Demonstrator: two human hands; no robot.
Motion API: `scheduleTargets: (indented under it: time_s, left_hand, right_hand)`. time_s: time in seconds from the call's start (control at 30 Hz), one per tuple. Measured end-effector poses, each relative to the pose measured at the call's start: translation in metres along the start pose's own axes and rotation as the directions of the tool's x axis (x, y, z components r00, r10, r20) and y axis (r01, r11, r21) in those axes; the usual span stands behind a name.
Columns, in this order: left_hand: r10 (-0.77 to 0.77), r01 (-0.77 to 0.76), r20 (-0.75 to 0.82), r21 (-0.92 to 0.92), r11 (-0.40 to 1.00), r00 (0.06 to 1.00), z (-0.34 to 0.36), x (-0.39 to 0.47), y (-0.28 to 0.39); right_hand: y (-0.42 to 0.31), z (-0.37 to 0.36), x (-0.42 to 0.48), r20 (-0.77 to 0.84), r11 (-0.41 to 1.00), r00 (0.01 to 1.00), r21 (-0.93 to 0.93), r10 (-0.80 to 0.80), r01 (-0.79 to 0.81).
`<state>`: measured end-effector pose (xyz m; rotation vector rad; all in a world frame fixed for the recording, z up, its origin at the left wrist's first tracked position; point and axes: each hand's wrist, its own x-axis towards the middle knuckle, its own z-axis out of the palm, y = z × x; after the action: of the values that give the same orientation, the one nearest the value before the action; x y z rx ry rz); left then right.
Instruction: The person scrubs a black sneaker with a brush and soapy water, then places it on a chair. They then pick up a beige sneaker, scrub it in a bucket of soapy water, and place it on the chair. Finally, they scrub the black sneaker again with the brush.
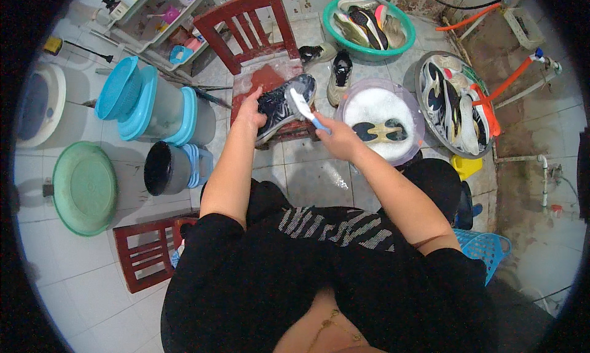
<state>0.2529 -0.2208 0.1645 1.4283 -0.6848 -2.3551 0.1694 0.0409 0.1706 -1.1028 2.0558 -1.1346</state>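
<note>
My left hand [253, 108] grips the heel end of a dark sneaker [279, 105] with a pale sole, held over the seat of a red wooden chair [258, 79]. Grey-white suds cover part of its toe. In my right hand [339, 136] is a scrub brush [302, 105] with a white head and a blue handle. The brush head lies against the sneaker's upper near the toe; its bristles are hidden. To the right of the chair, a basin [340, 115] holds white foam with a shoe [380, 132] lying sole up in it.
Two sneakers, one nearer [340, 79] and one farther [318, 53], stand on the tiles behind the foam basin. A green basin [328, 30] and a grey metal basin [421, 122] hold several shoes. Blue-rimmed tubs [147, 104] stand left, below a shelf rack [173, 35]. An orange hose [509, 79] hangs right.
</note>
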Motion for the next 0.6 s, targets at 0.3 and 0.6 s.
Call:
scheduleTargets:
  time_s: [0.3,0.6]
  left_hand:
    - [0.343,-0.324,-0.02,0.273,0.906,0.939,-0.003,-0.007,-0.047]
    - [0.208,-0.21,0.04,0.061,0.976,0.977,-0.015,0.005,-0.076]
  right_hand:
    - [-0.032,-0.041,0.007,-0.205,0.964,0.972,-0.215,0.111,-0.156]
    - [-0.038,-0.005,0.008,-0.002,0.886,1.0,-0.464,0.013,-0.013]
